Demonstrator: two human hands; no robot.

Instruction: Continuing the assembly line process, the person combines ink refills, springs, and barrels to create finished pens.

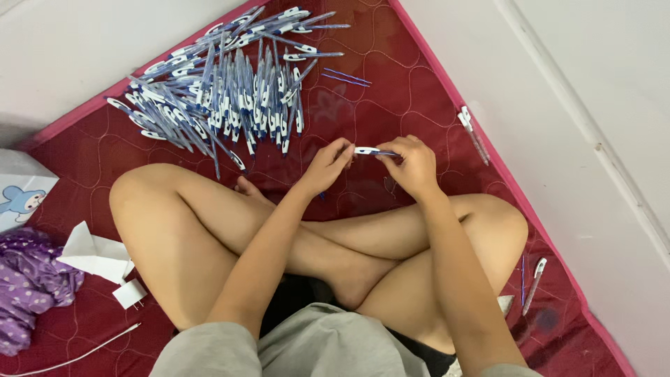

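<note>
I sit cross-legged on a dark red quilted mat (pixel 391 77). My left hand (pixel 326 166) and my right hand (pixel 412 162) meet in front of my knees, both pinching one blue and white pen (pixel 368 151) held level between them. The left fingers grip its white cap end, the right fingers its blue barrel end. Beyond my hands lies a large heap of blue and white pens (pixel 223 91), spread in a fan.
Two thin blue refills (pixel 347 77) lie right of the heap. A single pen (pixel 473 132) rests at the mat's right edge, another pen (pixel 534 283) by my right knee. Folded white paper (pixel 94 253), a white charger plug (pixel 130 293), purple dotted cloth (pixel 28 286) and a box (pixel 19 188) sit at the left.
</note>
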